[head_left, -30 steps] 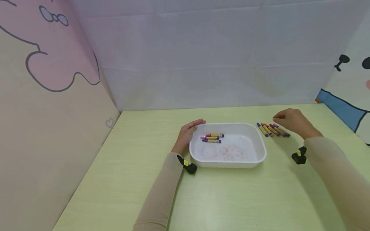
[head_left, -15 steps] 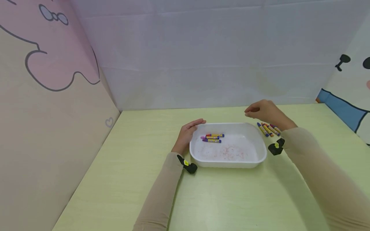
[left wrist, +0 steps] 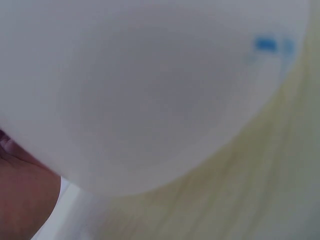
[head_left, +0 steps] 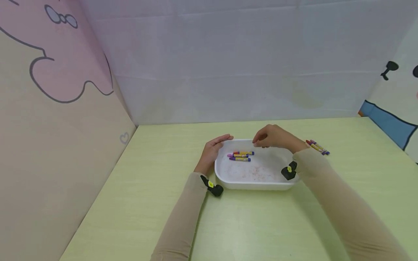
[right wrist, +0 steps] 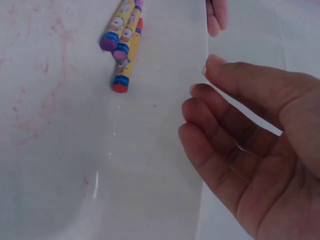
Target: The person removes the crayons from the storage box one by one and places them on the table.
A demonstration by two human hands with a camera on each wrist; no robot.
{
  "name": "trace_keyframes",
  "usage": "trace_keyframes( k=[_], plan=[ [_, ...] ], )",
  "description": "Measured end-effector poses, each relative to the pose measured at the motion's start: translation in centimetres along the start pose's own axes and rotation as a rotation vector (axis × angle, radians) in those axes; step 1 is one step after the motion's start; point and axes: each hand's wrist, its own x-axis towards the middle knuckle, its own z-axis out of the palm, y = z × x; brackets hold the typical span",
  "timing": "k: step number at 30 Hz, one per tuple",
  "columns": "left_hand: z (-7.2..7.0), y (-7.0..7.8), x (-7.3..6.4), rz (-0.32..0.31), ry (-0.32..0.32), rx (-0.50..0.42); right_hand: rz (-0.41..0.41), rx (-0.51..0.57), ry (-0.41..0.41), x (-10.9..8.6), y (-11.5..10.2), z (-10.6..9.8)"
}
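My left hand (head_left: 209, 154) holds the far left corner of the white tray (head_left: 258, 186), its fingers along the outside. In the left wrist view the tray's wall (left wrist: 150, 100) fills most of the frame. Three crayons lie together inside: red (head_left: 245, 153), pink (head_left: 241, 156) and purple (head_left: 241, 159), in yellow wrappers. Over the tray's far rim is my right hand (head_left: 275, 137), just right of these crayons. The right wrist view shows its fingers (right wrist: 210, 152) loosely curled, with nothing visible between thumb and fingertips.
On the table right of the tray lie more yellow-wrapped crayons (head_left: 318, 147), some hidden behind my right forearm. Pinkish smudges mark the tray floor. A pale cloth wall (head_left: 228, 72) stands behind the table (head_left: 156, 163), and printed panels flank both sides.
My right hand has moved left from above the loose crayons on the table to over the tray's far rim. The left hand, tray and crayons stay in place.
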Motion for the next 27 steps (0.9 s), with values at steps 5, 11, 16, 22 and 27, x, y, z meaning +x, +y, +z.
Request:
trace_keyframes(
  k=[5,11,16,22,27],
  plan=[
    [0.0,-0.1,0.1,0.001,-0.005,0.019,-0.012,0.014,-0.075,0.8,-0.2,1.5],
    [0.2,-0.1,0.1,-0.004,0.003,0.026,-0.013,-0.005,-0.102,1.5,-0.4,2.9],
    [0.4,-0.2,0.1,-0.005,0.009,0.032,0.006,-0.042,-0.111,1.8,-0.4,3.8],
    [0.4,-0.2,0.2,-0.023,0.022,0.020,0.016,-0.058,-0.144,1.9,-0.5,4.4],
    [0.3,-0.2,0.3,-0.006,0.017,0.007,-0.042,-0.111,-0.151,2.2,-0.4,4.7]
  ],
)
